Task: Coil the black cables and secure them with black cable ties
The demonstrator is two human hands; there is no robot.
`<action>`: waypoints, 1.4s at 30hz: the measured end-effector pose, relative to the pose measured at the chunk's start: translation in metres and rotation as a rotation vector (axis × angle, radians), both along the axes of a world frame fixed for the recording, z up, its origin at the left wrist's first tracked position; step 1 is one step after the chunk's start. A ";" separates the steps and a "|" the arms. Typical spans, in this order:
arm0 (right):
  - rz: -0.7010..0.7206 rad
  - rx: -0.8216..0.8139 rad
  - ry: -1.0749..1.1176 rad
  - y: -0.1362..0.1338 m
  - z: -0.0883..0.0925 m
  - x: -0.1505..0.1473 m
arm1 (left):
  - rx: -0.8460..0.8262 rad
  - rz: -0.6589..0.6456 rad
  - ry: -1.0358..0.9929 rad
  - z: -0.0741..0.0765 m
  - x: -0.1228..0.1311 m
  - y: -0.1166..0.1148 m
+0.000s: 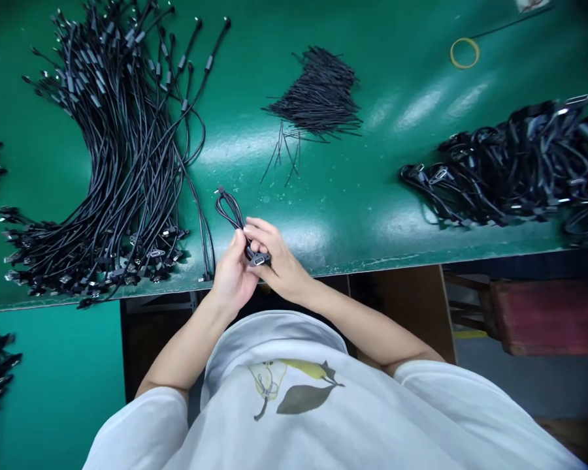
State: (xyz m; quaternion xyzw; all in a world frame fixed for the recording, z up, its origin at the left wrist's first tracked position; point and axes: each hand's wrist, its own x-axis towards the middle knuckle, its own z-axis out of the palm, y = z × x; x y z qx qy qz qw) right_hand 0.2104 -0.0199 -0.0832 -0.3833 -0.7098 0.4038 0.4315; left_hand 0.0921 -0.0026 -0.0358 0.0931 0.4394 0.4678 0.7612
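Observation:
A coiled black cable (231, 210) is held near the front edge of the green table. My left hand (234, 271) is closed around the bundle from the left, its thumb pressed on it. My right hand (276, 258) grips the same cable from the right with bent fingers. The loop and a small plug stick out beyond my fingers, and a wider connector (260, 260) shows between my hands, toward me. Whether a tie goes around the bundle is hidden by my fingers. Beyond my hands lies a pile of thin black ties (318, 94).
A large heap of uncoiled black cables (122, 150) covers the table's left part. Bundled cables (509, 166) are piled at the right. A yellow ring (464, 53) lies at the back right. Below the table's right side stands a red stool (549, 316).

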 end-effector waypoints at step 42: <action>-0.630 -0.195 -0.636 0.132 0.026 0.174 | 0.110 -0.265 0.136 -0.014 -0.017 0.002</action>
